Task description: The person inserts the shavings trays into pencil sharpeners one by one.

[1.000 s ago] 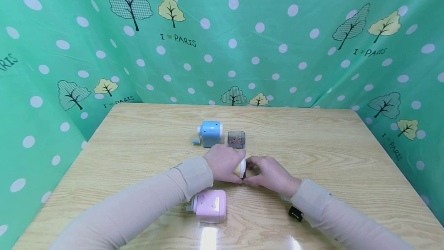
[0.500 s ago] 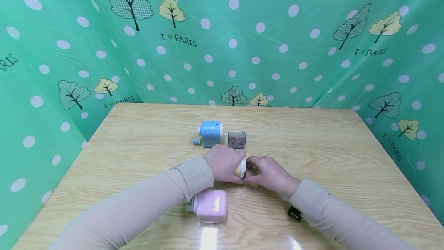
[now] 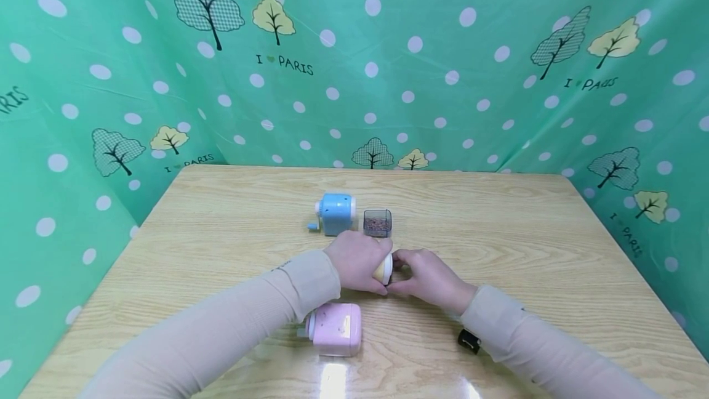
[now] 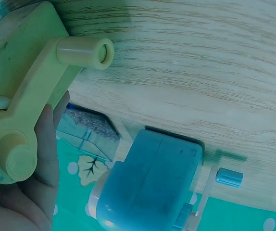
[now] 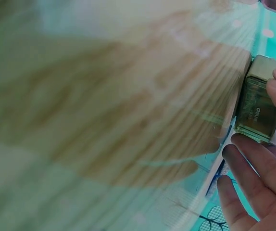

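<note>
My left hand [image 3: 357,261] grips a pale yellow crank pencil sharpener [image 4: 27,57] near the middle of the table. Its white front ring [image 3: 388,268] faces right, while the crank handle [image 4: 82,52] shows large in the left wrist view. At that front end, my right hand [image 3: 434,279] pinches the dark see-through shavings drawer [image 5: 257,113] between thumb and fingers. The drawer appears to sit in the sharpener's body in the right wrist view. The left hand hides most of the sharpener in the head view.
Behind the hands stand a blue crank sharpener [image 3: 336,214] and a separate clear drawer [image 3: 377,223] holding shavings. A pink sharpener [image 3: 335,329] stands nearer, beside the left forearm. Against the right sleeve is a small black object [image 3: 469,341]. A green patterned curtain [image 3: 354,48] surrounds the wooden table [image 3: 498,220].
My right hand and forearm have shifted very slightly left, and the black object by the sleeve with them. The left hand and the sharpeners look unmoved.
</note>
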The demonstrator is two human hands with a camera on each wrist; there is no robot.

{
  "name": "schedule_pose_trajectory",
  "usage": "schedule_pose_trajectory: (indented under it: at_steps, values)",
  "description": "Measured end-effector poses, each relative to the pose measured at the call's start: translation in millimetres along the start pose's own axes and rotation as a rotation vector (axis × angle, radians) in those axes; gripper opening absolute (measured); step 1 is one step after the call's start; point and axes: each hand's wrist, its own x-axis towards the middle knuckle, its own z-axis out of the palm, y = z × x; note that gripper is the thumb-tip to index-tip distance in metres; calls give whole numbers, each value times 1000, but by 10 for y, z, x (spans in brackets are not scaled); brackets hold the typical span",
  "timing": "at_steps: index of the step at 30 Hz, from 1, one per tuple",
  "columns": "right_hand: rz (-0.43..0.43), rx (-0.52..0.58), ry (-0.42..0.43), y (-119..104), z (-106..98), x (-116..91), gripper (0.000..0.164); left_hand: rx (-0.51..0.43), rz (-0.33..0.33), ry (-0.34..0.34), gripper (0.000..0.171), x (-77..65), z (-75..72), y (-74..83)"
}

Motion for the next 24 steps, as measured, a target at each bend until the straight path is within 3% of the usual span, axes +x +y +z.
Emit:
schedule_pose_trajectory:
  at_steps: [24]
  values:
    - [-48, -3, 13, 34, 31, 23, 43, -11, -10, -14, 62, 17, 26, -8]
